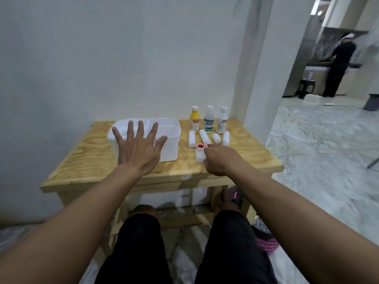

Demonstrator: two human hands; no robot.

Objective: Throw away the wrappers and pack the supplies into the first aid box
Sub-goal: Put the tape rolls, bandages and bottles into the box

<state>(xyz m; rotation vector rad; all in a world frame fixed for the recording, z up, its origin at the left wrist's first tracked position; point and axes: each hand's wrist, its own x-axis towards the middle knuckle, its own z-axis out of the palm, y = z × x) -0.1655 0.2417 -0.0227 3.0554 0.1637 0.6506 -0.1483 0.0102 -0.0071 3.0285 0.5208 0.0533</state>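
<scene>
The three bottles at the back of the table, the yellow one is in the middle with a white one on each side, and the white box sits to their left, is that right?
Not quite. In the head view the yellow bottle stands at the left end of the row, nearest the white box; the green-labelled bottle is in the middle and the other white bottle on the right. The box does sit to their left.

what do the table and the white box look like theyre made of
The table: pale unfinished plywood, judging by the swirling grain on top and the layered front edge. The first aid box: white plastic, smooth and slightly glossy, with thin walls and rounded corners; probably moulded.
</scene>
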